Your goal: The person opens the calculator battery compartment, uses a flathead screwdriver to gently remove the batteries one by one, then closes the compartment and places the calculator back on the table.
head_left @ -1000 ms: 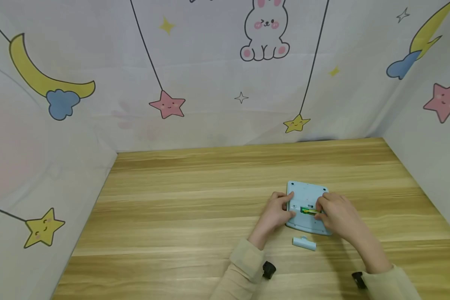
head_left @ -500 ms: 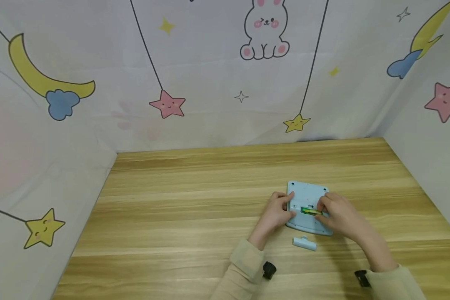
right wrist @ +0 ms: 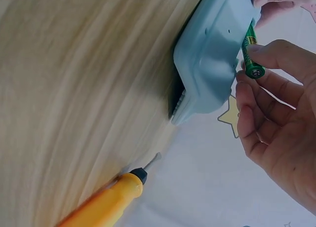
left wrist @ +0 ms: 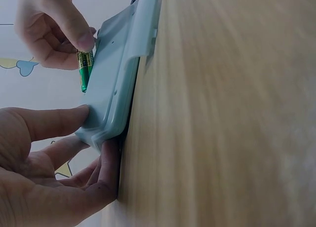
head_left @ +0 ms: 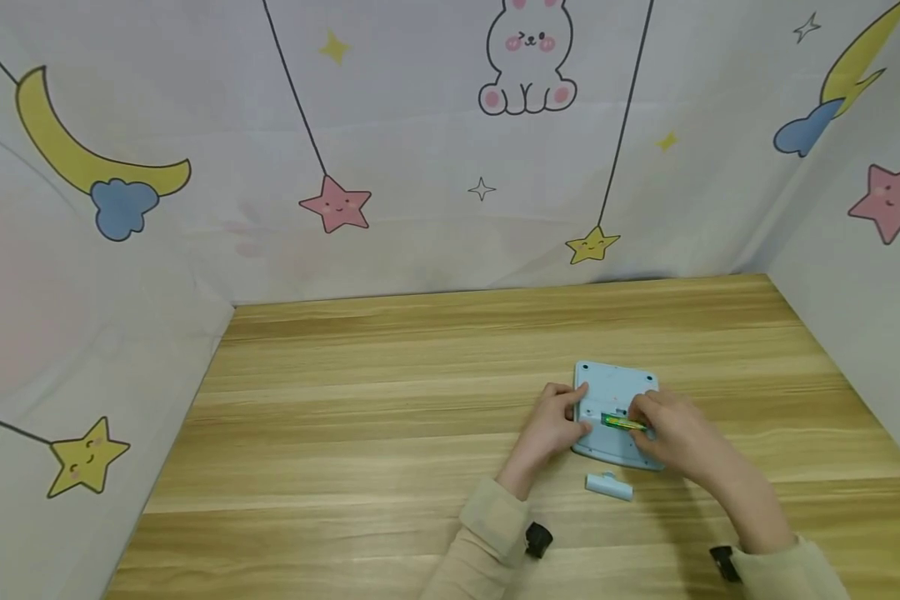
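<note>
A light-blue calculator (head_left: 617, 387) lies face down on the table, its battery compartment uncovered. My left hand (head_left: 553, 427) grips its left edge, thumb on the back and fingers around the side. With thumb and fingers, my right hand (head_left: 675, 429) pinches a green battery (right wrist: 251, 52) at the compartment. The battery's right end is tilted up out of the slot, as the right wrist view shows; the left wrist view shows its other end (left wrist: 85, 79) close to the calculator's back. Just in front of the calculator lies the light-blue battery cover (head_left: 609, 486).
A screwdriver with a yellow-orange handle (right wrist: 111, 200) lies on the table near the calculator in the right wrist view. The wooden table (head_left: 360, 433) is bounded by white printed cloth (head_left: 420, 150) at the back and sides.
The battery's right end has risen from the compartment between my right thumb and fingers, and more of its green body shows. My left hand, the calculator and the cover have stayed put.
</note>
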`<state>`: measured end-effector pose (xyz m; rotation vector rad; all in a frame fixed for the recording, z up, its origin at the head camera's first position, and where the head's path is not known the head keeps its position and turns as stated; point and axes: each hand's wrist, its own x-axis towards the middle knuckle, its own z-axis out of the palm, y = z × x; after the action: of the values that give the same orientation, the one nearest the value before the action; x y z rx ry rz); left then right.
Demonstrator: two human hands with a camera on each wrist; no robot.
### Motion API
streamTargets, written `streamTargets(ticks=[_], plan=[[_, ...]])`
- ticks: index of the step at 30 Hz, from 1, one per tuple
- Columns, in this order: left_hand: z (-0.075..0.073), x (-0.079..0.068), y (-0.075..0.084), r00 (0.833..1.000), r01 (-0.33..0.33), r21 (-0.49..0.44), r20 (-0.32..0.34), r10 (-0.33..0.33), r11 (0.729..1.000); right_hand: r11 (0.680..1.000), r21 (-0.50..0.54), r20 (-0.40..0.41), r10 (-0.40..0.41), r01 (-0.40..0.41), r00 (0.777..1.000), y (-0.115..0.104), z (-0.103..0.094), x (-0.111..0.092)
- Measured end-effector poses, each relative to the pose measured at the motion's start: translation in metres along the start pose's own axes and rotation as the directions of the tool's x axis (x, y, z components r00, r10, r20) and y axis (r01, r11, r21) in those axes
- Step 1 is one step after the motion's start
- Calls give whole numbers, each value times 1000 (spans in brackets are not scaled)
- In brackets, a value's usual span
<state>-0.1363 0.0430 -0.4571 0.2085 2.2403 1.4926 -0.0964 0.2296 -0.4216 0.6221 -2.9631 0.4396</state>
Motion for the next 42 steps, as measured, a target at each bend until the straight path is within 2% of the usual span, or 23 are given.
streamTargets(ticks=[6,14,18,24,34,42], plan=[[1,-1,0,1000,3,-4,-2,-3,1000,996,-71,-53,-57,53,997,-2,6,-1],[1,0,1,1000,-1,5,-5,1,1000,991,-132,-53,-6,-1,999,-5,8,-2],[1,0,1,1000,3,6,-8,-3,1000,989,-151,-70,-19,8,997,-6,8,-3],[1,1,1,1000,9,0,-8,-9,1000,989,-150,-95,-27,13,995,-8,9,-7],[0,-1,3,1000,-5,2,-4,5,1000,995,-97,-113,11,-22,994,-12,7,-18],[0,-1,2,1000,3,-7,-1,-3,1000,995,-96,-151,-13,-1,988,-10,6,-26]])
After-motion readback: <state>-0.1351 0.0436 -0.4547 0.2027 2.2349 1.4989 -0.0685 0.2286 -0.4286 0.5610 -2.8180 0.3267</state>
